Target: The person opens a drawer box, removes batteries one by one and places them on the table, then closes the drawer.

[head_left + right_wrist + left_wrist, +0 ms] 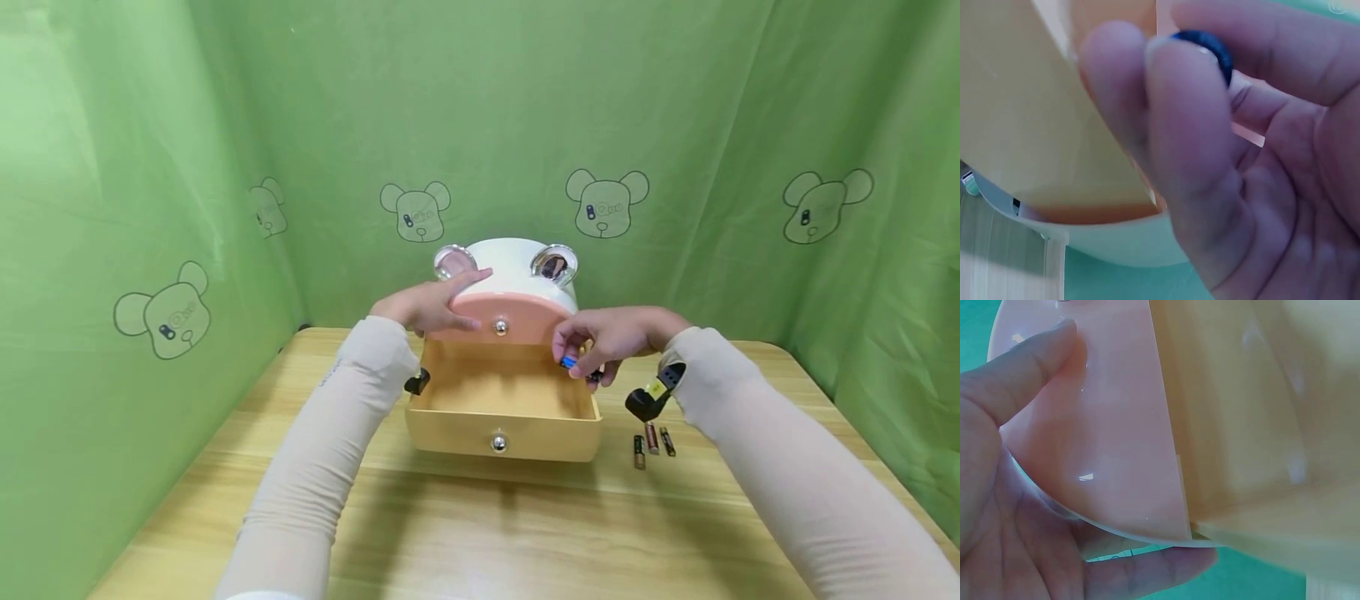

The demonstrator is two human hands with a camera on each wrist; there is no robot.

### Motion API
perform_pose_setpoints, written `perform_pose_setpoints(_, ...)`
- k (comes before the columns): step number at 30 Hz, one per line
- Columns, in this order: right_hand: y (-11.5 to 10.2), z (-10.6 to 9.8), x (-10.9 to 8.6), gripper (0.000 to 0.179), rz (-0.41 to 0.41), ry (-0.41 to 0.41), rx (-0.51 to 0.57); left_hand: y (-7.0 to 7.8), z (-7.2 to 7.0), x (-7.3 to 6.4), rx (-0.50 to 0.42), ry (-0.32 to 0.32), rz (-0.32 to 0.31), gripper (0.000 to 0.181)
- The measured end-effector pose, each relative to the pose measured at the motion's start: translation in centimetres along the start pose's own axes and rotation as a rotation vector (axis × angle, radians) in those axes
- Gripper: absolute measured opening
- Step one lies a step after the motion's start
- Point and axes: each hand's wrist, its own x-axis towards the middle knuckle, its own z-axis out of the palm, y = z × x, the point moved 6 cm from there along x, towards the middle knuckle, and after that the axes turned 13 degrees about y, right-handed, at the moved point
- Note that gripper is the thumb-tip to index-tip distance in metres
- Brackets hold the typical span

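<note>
A small storage box [512, 265] with a white rounded top and silver ears stands on the table, its pink upper drawer [525, 310] closed. Below, the yellow lower drawer [504, 392] is pulled out, its inside bare. My left hand [435, 305] grips the box's left side; the thumb [1035, 369] lies on the pink front and the fingers go round the edge. Over the open drawer's right side, my right hand [611, 335] pinches a small blue battery [567, 362] between thumb and fingers. Its dark end shows in the right wrist view, the rest hidden by the fingers.
Three batteries lie on the wooden table [510, 533] right of the drawer: a dark one with a copper end [639, 452], a red one [652, 438] and a thinner one [667, 442]. Green curtains [495, 100] with bear-head drawings enclose the table's back and sides.
</note>
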Motion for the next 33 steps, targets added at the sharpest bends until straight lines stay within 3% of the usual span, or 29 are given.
perform_pose_setpoints(4,0.2,-0.3,-0.4,0.031,-0.022,0.009,0.010,0.0,0.0,0.0,0.008,0.000,0.007,0.090)
perform_pose_setpoints(8,0.6,-0.7,-0.7,0.045,-0.028,0.017,0.019,0.1,0.0,0.0,0.028,0.002,0.021,0.090)
perform_pose_setpoints(15,1.1,-1.6,-1.4,0.054,-0.073,0.063,-0.032,0.1,0.0,0.0,0.028,-0.003,0.022,0.090)
perform_pose_setpoints(25,2.4,-2.1,-2.2,0.059,-0.034,0.081,0.002,0.0,0.1,-0.1,-0.005,0.007,0.000,0.089)
perform_pose_setpoints(33,3.9,-2.2,-2.5,0.062,0.040,0.096,0.096,0.0,0.1,-0.2,-0.013,0.009,-0.003,0.088)
